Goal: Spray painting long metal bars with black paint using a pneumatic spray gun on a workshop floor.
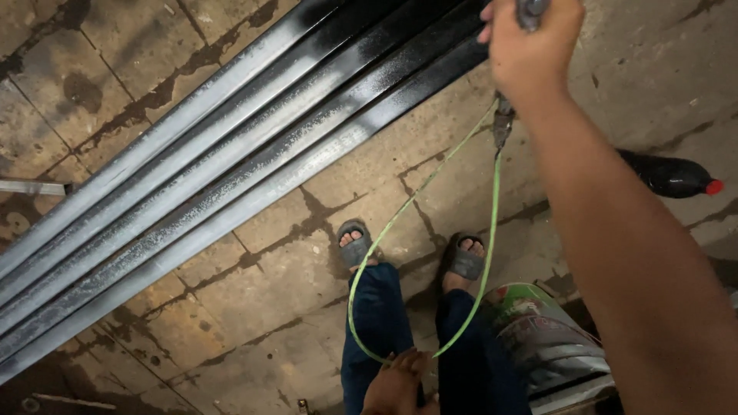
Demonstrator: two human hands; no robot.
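The spray tool [530, 11] sits at the top edge, gripped in the clenched right hand [534, 50], its green hose [400, 223] looping down to the left hand [400, 380], whose fingers close on it by the knees. Just beside it, dark metal bars [231, 154] lie on the concrete floor [254, 307], long axis running diagonally (lower left to upper right). A dark bottle [673, 177] lies right of the outstretched arm; a bucket [546, 338] stands by the feet.

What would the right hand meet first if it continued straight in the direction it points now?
Probably the black painted metal bars, just beyond the right hand, which grips a tool; depth is unclear and the picture ends there.
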